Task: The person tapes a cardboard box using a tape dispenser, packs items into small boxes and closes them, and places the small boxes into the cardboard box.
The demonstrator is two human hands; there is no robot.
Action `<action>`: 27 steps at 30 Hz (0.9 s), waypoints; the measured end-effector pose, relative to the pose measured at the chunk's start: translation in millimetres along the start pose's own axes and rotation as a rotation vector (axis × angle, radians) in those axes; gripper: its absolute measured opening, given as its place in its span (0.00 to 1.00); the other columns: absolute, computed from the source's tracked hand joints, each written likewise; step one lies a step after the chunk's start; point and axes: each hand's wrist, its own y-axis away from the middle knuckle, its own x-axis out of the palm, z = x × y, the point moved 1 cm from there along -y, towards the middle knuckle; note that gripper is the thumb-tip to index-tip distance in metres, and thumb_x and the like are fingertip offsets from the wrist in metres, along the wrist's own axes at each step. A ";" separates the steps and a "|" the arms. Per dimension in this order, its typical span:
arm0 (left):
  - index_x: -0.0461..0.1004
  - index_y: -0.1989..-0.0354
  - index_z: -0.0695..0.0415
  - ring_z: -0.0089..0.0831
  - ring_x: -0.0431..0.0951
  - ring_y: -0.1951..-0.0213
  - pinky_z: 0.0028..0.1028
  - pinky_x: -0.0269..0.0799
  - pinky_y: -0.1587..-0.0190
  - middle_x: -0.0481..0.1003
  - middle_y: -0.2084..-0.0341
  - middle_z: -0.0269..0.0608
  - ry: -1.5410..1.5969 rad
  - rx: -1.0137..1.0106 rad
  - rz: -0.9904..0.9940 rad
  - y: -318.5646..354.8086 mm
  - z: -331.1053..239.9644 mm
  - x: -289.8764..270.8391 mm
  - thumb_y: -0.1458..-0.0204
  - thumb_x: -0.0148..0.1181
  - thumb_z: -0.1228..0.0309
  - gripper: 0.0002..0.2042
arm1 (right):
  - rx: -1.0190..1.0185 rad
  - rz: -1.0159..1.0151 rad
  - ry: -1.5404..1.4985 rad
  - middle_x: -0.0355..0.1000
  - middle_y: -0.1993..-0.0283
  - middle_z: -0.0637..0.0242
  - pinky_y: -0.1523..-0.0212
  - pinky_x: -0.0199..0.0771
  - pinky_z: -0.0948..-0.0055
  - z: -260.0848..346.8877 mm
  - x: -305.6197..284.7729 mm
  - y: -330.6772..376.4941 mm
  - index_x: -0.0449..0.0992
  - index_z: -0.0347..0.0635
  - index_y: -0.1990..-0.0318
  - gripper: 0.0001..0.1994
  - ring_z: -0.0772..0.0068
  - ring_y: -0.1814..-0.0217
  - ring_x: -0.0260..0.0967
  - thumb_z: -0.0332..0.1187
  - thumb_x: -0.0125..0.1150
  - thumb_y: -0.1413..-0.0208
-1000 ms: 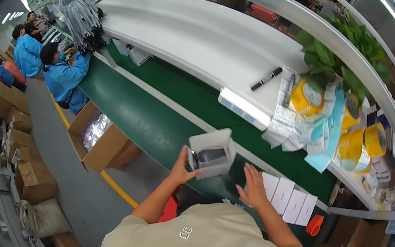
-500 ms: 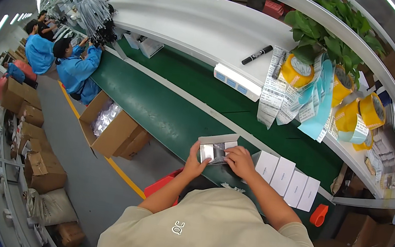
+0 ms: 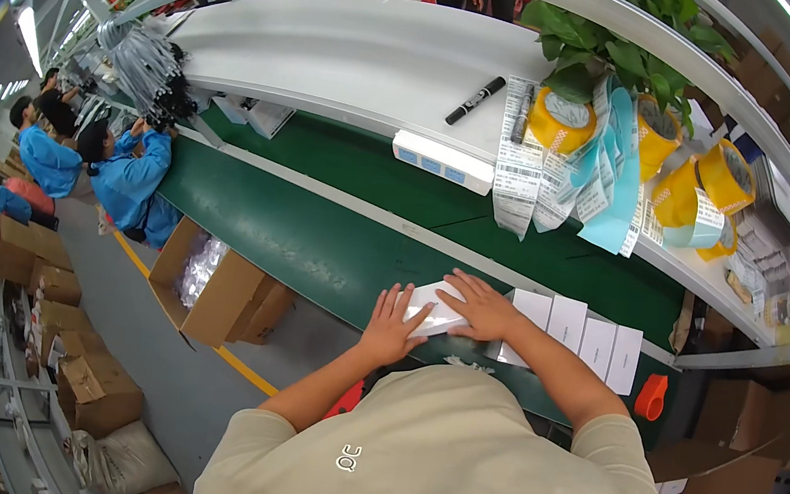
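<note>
A small white box [image 3: 434, 310] sits closed on the green bench surface in front of me. My left hand [image 3: 391, 328] rests on its left end, fingers stretched out and apart. From the other side, my right hand [image 3: 481, 308] lies over the box's right part with its fingers extended across the top. Both hands touch the box, and its contents are out of sight. Just right of my right hand stands a row of several similar white boxes [image 3: 567, 327], partly behind my right forearm.
An orange tape-like ring [image 3: 651, 396] lies right of the row. Beyond the bench, a white shelf [image 3: 342, 48] carries a black marker [image 3: 476, 100], yellow tape rolls [image 3: 562, 122] and label strips [image 3: 516, 188]. An open carton [image 3: 224, 299] stands at left, below people in blue [image 3: 129, 179].
The box was open with a silvery and dark content showing; its lid is now down. My fingers have gone from inside and around it to lying flat on top. The view has shifted slightly.
</note>
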 end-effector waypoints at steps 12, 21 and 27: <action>0.67 0.30 0.44 0.67 0.54 0.30 0.54 0.54 0.29 0.52 0.28 0.64 -0.024 -0.019 0.145 -0.8 2.3 1.7 0.45 0.66 0.63 0.31 | 0.006 0.065 0.142 0.54 0.27 0.46 0.33 0.62 0.48 2.6 12.3 -10.3 0.60 0.59 0.26 0.40 0.43 0.28 0.56 0.55 0.66 0.45; 0.52 0.24 0.57 0.60 0.53 0.27 0.48 0.52 0.28 0.50 0.26 0.63 0.120 -0.205 -0.235 -10.4 33.1 44.3 0.39 0.62 0.59 0.38 | 0.399 0.088 0.554 0.69 0.36 0.47 0.47 0.68 0.50 38.6 13.3 -18.1 0.53 0.55 0.22 0.45 0.47 0.37 0.67 0.63 0.59 0.44; 0.38 0.23 0.64 0.46 0.56 0.27 0.40 0.52 0.27 0.50 0.26 0.59 1.262 -0.627 0.357 -66.3 16.4 112.4 0.37 0.61 0.60 0.44 | 0.722 0.211 -0.071 0.79 0.57 0.52 0.51 0.73 0.52 56.1 -31.5 35.4 0.77 0.43 0.41 0.32 0.48 0.54 0.76 0.59 0.63 0.45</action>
